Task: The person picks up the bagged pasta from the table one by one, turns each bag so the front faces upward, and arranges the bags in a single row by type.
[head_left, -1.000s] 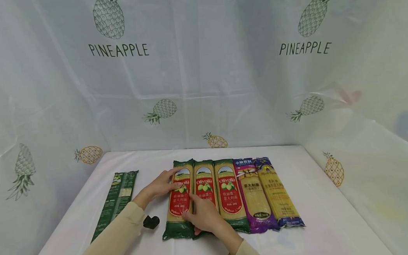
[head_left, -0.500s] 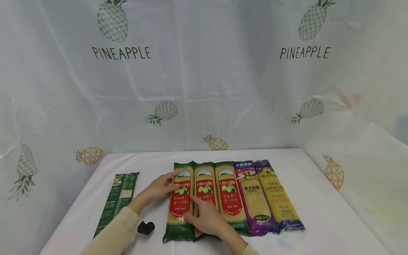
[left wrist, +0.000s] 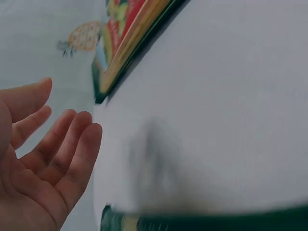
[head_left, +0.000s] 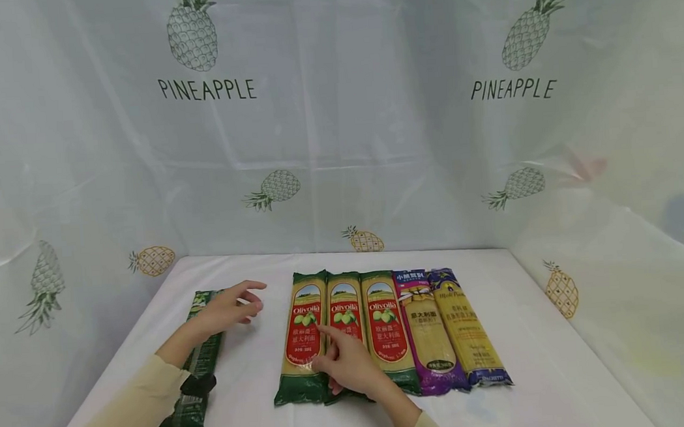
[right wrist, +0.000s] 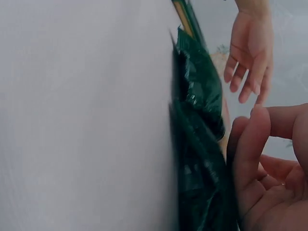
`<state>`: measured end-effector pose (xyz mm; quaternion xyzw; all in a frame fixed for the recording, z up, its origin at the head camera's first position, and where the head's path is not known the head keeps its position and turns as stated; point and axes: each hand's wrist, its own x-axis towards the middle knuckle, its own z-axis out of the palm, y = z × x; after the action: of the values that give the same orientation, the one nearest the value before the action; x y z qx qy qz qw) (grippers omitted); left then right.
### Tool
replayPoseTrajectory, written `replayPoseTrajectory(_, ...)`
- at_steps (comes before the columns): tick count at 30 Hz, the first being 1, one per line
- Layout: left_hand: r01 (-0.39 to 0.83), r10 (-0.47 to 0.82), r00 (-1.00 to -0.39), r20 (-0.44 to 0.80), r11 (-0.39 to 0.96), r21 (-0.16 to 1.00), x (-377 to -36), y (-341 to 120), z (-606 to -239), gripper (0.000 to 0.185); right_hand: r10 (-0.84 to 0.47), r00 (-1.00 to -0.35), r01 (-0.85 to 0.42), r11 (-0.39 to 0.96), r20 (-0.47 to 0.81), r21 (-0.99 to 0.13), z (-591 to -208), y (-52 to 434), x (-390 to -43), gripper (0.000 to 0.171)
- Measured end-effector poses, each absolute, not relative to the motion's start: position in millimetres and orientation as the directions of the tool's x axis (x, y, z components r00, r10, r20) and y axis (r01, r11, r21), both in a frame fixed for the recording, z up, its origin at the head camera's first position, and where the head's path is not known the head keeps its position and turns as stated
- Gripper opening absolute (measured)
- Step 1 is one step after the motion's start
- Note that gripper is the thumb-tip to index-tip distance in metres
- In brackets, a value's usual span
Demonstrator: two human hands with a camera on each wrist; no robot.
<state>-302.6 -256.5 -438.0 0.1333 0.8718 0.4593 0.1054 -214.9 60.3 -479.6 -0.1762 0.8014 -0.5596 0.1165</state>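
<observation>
Three green-and-red Olivoila spaghetti packets [head_left: 344, 331] lie side by side on the white table [head_left: 551, 370], with a purple packet [head_left: 424, 329] and a blue-and-yellow packet [head_left: 465, 327] to their right. My right hand [head_left: 336, 361] rests on the near part of the left two Olivoila packets, index finger stretched out; the right wrist view shows its fingers [right wrist: 252, 154] relaxed beside the green packet end [right wrist: 199, 144]. My left hand [head_left: 236, 305] hovers with loose fingers over the far end of a dark green packet [head_left: 195, 372] lying apart at the left. Its palm [left wrist: 43, 163] holds nothing.
A white sheet printed with pineapples [head_left: 335, 109] walls the table at the back and both sides. A small black object [head_left: 198, 384] on my left sleeve lies over the dark green packet. Bare tablecloth lies between the lone packet and the row.
My left hand has left the leftmost Olivoila packet and swung left, over the dark green packet. My right hand has stayed on the packets.
</observation>
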Motion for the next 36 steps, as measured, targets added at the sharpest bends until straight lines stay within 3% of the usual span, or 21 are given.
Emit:
replayPoseTrajectory(7,0.169,0.319,-0.947,-0.04,0.601,0.781,-298.7,-312.8,-423.6,0.061,-0.446,-0.893,-0.141,0.176,0.049,-0.974,-460.1,39.2,-198.8,0.059)
replayPoseTrajectory(12,0.185,0.314,-0.949,-0.037,0.646,0.74,-299.2,-348.6,-426.2,0.062,-0.5,-0.866,-0.075,0.137,-0.003,-0.988,-448.4,12.4,-191.7,0.061)
replayPoseTrajectory(23,0.096,0.221,-0.97,-0.105,0.74,0.666,-297.8,-388.8,-442.9,0.071,-0.491,-0.847,0.057,0.297,-0.203,-0.953,-460.5,-65.0,-188.1,0.077)
replayPoseTrajectory(30,-0.01,0.222,-0.946,-0.238,0.712,0.703,-300.4,-393.9,-453.6,0.087,-0.48,-0.855,-0.041,0.438,-0.195,-0.898,-475.9,-109.1,-184.9,0.078)
replayPoseTrajectory(36,-0.036,0.23,-0.937,-0.264,0.687,0.726,-301.7,-391.5,-455.7,0.091,-0.462,-0.871,-0.087,0.479,-0.167,-0.873,-483.1,-136.2,-181.5,0.078)
